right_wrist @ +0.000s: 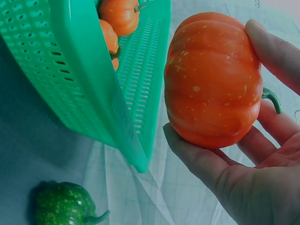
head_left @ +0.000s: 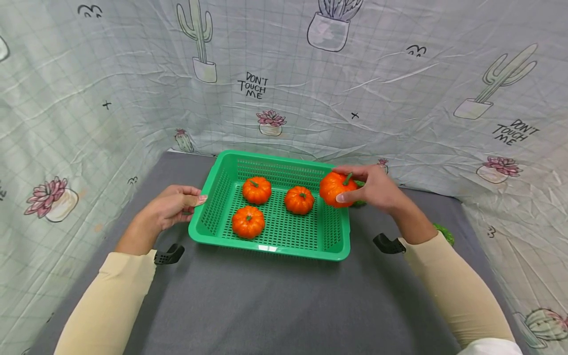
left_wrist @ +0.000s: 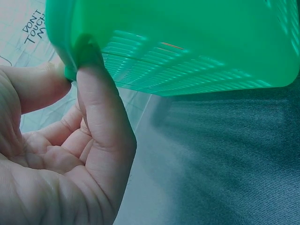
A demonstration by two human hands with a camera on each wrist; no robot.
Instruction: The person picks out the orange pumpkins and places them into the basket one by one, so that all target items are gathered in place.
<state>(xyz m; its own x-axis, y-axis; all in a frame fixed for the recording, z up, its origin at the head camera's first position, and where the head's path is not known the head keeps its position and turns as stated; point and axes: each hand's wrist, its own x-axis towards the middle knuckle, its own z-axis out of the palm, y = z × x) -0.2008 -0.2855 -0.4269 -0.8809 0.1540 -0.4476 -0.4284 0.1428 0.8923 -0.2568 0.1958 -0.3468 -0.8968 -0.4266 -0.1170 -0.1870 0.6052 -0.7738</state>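
Observation:
A green plastic basket (head_left: 270, 250) with slotted walls sits on the grey table. Its left rim is pinched between the thumb and fingers of my left hand (head_left: 175, 204); the left wrist view shows that grip on the basket's edge (left_wrist: 187, 28) up close. My right hand (head_left: 377, 187) holds an orange pumpkin (head_left: 335, 190) with a green stem, over the basket's right end. In the right wrist view this pumpkin (right_wrist: 213, 79) is gripped between thumb and fingers, beside the rim. Three more orange pumpkins lie inside: one at the back (head_left: 257, 190), one in front (head_left: 248, 222), one in the middle (head_left: 299, 200).
A dark green pumpkin-like vegetable (right_wrist: 65, 204) lies on the table just right of the basket, mostly hidden behind my right hand in the head view. Another green, bumpy thing (head_left: 444, 233) is partly covered by my right forearm. A cactus-print cloth (head_left: 301, 98) hangs around the table.

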